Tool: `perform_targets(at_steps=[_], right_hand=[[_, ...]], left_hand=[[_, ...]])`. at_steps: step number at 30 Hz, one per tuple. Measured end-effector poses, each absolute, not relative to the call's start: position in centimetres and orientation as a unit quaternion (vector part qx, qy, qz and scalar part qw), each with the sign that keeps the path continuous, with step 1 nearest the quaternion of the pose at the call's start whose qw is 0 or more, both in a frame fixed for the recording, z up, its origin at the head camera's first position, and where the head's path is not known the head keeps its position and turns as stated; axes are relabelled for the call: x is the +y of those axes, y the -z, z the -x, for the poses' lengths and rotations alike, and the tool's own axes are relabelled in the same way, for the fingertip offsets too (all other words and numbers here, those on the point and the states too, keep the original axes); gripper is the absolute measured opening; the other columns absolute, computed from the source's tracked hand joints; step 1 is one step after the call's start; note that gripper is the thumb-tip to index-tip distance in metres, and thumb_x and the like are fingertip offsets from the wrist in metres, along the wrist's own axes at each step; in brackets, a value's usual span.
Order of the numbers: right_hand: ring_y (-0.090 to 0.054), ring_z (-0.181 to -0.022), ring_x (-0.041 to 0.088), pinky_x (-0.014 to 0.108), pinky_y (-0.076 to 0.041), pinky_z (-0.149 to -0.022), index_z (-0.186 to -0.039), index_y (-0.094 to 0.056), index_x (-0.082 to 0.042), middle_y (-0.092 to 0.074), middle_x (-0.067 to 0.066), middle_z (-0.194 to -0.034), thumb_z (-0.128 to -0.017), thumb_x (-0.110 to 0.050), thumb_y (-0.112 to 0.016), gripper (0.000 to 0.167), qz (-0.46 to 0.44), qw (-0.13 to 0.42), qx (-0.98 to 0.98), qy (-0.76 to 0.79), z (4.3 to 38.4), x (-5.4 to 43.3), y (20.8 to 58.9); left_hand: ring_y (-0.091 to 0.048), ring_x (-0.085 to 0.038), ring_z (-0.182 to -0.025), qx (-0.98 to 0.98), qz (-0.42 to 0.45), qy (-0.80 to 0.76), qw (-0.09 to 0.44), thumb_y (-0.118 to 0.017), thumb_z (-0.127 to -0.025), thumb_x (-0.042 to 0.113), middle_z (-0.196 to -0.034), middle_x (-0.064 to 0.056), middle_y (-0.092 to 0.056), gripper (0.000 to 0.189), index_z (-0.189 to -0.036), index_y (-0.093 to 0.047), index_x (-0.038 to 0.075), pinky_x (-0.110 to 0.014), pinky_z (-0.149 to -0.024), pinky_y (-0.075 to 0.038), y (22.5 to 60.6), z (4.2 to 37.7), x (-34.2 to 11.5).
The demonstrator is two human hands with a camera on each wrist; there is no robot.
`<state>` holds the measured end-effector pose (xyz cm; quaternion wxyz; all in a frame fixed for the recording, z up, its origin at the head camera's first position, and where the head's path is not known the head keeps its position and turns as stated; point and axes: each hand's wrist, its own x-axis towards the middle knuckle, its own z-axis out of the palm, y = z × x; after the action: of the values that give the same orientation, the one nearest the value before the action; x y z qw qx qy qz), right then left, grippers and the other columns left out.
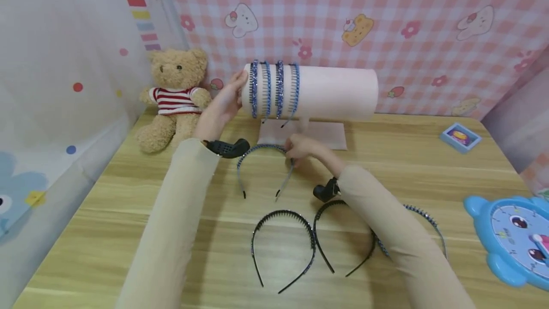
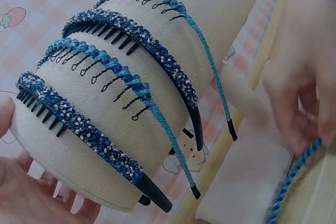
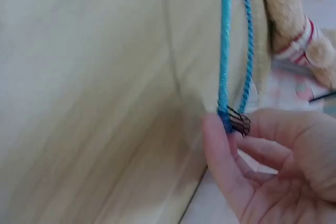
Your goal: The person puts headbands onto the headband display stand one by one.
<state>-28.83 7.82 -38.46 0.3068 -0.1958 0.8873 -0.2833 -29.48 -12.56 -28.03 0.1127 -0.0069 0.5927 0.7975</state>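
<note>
On the far side of the tabletop (image 1: 111, 232), the left hand (image 1: 224, 103) gripped the left end of the headband stand (image 1: 339, 90); near its base (image 1: 328, 135), the right hand (image 1: 303, 148) pinched a blue braided headband (image 1: 264, 146).

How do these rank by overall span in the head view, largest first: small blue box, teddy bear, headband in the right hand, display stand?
1. Display stand
2. Teddy bear
3. Headband in the right hand
4. Small blue box
</note>
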Motion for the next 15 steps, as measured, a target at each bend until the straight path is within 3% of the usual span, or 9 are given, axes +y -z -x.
perform_targets(at_steps=[3,7,15], right_hand=[[-0.067,-0.068,0.02,0.03,-0.055,-0.07,-0.124,-0.046,0.01,-0.051,0.029,-0.122,-0.088,-0.004,-0.054,0.039,0.18,0.325,0.877,0.304,26.6,9.3,35.3],[-0.061,-0.065,0.01,0.027,-0.054,-0.072,-0.127,-0.039,0.014,-0.054,0.03,-0.112,-0.089,-0.004,-0.051,0.044,0.183,0.347,0.839,0.377,25.7,12.8,33.7],[-0.06,-0.073,0.008,0.027,-0.053,-0.078,-0.126,-0.034,0.012,-0.06,0.009,-0.095,-0.092,-0.009,-0.052,0.044,0.119,0.38,0.782,0.479,25.6,19.8,33.0]], left_hand=[[-0.023,-0.008,-0.047,0.593,0.004,-0.797,0.115,-0.039,-0.097,0.034,-0.057,0.009,-0.031,0.054,-0.145,-0.017,0.022,-0.018,-0.052,-0.021,28.0,29.4,-12.5],[-0.024,-0.007,-0.047,0.596,0.004,-0.795,0.116,-0.039,-0.097,0.035,-0.057,0.009,-0.031,0.055,-0.145,-0.017,0.021,-0.018,-0.053,-0.021,27.8,29.3,-12.4],[-0.025,-0.007,-0.048,0.597,0.002,-0.794,0.117,-0.04,-0.096,0.036,-0.057,0.008,-0.031,0.054,-0.144,-0.019,0.022,-0.018,-0.053,-0.022,27.8,29.2,-12.4]])
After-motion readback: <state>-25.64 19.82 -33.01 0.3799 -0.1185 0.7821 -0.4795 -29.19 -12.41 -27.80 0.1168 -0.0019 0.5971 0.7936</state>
